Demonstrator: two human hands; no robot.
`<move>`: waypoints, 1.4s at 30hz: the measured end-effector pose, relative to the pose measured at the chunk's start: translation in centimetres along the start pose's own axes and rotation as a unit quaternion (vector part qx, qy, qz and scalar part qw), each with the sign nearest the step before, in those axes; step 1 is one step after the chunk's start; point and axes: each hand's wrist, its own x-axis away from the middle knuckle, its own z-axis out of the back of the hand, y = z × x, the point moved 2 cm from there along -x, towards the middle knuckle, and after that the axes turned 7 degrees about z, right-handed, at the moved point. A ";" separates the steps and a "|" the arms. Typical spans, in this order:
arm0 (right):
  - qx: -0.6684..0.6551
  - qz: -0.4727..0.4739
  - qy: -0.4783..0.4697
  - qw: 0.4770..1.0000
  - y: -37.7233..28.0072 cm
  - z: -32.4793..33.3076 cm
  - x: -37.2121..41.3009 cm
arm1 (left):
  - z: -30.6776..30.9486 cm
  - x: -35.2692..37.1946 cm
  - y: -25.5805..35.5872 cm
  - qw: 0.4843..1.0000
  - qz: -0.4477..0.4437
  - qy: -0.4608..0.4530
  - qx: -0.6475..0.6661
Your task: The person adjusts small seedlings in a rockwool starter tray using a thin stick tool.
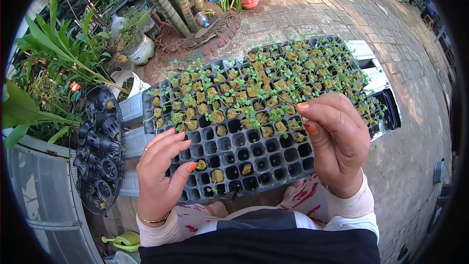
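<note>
A black seedling tray [238, 140] lies before me, its far cells filled with brown plugs bearing small green seedlings [261, 93]. Most of the near cells hold no plug; a few loose-looking plugs [217, 176] sit among them. My right hand [339, 139] is above the tray's right part, thumb and forefinger pinched on a thin brown stick [286, 100] that points left over the seedlings. My left hand [163, 173] hovers at the tray's left near corner, fingers stretched and apart, thumb tip close to a plug [201, 165].
The tray rests on a pale slatted stand [132, 149]. To its left a black basket [100, 151] holds several net pots. A green watering can [122, 240] stands at lower left. Potted plants [139, 51] and trunks [166, 2] rise behind; brick paving [312, 10] surrounds the stand.
</note>
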 end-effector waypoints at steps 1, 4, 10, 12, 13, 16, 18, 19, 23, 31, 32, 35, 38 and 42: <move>-0.002 0.012 0.005 1.000 -0.1 -0.1 0.0 | -0.1 0.1 0.2 1.000 0.004 -0.004 -0.005; -0.008 0.004 0.017 1.000 -0.2 0.1 0.3 | -0.3 0.4 0.9 1.000 0.007 -0.007 -0.005; -0.037 0.043 0.014 0.998 -0.8 -0.7 1.5 | -0.8 1.5 2.3 1.000 0.004 -0.018 0.003; -0.039 0.045 -0.007 0.998 -1.3 -1.0 2.0 | -1.2 1.6 2.4 1.000 -0.004 -0.024 0.006; -0.035 0.043 -0.007 0.998 -1.3 -0.9 2.3 | -1.3 1.7 2.4 1.000 -0.006 -0.022 0.004; -0.049 0.048 -0.011 0.998 -1.3 -1.2 2.5 | -1.3 1.9 2.2 1.000 -0.003 -0.008 -0.004; -0.024 0.040 0.009 0.999 -0.9 -0.9 2.7 | -1.1 1.9 2.0 1.000 -0.002 0.008 -0.007; -0.015 0.038 0.004 0.999 -0.9 -0.7 2.7 | -1.0 1.9 1.8 1.000 -0.001 0.014 -0.010; -0.020 0.030 -0.015 0.999 -1.4 -0.5 2.9 | -0.5 2.2 0.9 0.999 0.013 0.027 -0.020; -0.025 0.049 -0.054 0.997 -3.3 -1.9 3.0 | 1.2 1.9 0.1 0.999 0.020 0.029 -0.018; -0.027 0.054 -0.062 0.996 -3.5 -2.3 3.1 | 1.3 2.0 -0.1 0.999 0.022 0.032 -0.018; -0.058 0.049 -0.086 0.993 -4.2 -3.3 3.1 | 0.9 2.3 -0.9 1.000 -0.001 0.017 -0.005; -0.078 0.045 -0.118 0.989 -4.7 -4.3 3.2 | 0.4 2.9 -1.3 1.000 -0.008 -0.005 0.013; -0.107 0.038 -0.144 0.983 -5.2 -5.6 2.9 | 0.1 3.3 -1.6 0.999 0.002 -0.027 0.019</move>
